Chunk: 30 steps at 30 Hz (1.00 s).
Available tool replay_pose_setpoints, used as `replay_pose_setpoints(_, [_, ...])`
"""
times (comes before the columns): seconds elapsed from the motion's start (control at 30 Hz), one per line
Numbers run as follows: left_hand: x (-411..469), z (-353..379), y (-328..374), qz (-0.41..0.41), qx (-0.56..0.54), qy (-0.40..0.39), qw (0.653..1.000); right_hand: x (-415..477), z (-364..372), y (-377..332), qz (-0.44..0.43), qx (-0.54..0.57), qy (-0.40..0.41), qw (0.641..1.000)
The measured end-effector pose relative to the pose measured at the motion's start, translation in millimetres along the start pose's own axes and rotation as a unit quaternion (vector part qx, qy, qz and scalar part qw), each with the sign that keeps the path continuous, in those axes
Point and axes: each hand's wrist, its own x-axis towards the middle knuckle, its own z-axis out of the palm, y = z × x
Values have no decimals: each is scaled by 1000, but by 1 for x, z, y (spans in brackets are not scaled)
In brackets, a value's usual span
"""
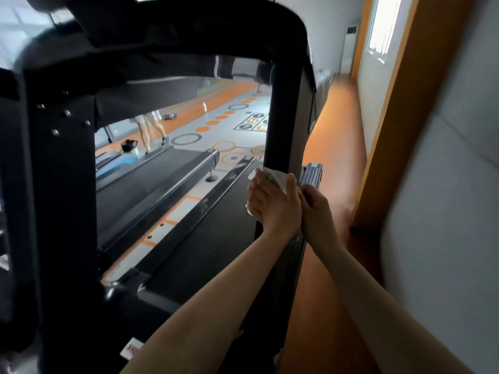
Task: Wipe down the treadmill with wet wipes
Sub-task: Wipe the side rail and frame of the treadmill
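Forearms (216, 292) meet at treadmill upright (280, 117): left hand (272, 203) clasps wet wipe (272, 175) there, right hand (317, 209) grips its edge; wiping likely midway.

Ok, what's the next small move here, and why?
Probably slide the left hand with the wet wipe along the treadmill's black upright. The wipe is pressed against it, the right hand grips the upright alongside as a brace, and a long stretch beyond the hands lies within the stroke's path.

Two hands (272, 203) (316, 209), one wipe (272, 175), two treadmills (280, 117) (162, 171), one bottle (131, 148), one distant person (151, 125).
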Motion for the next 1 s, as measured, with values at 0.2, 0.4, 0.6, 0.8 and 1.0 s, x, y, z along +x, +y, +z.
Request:
replay_pose_setpoints(0.2, [32,-12,46,35,2,-5,999,21,0,-24,-5,103,19,995])
replay_pose_setpoints(0.4, [57,-23,73,67,-16,-46,997,42,-3,-54,-27,146,13,989])
replay_pose_setpoints(0.6, [77,-31,98,113,-21,-66,991,71,-1,-82,-58,109,85,989])
replay_pose_setpoints(0.8, [95,-37,118,140,-50,-87,985,86,7,-99,-103,49,133,984])
replay_pose_setpoints(1.0, [104,-44,123,133,-138,-113,975,91,19,-105,-133,-28,162,977])
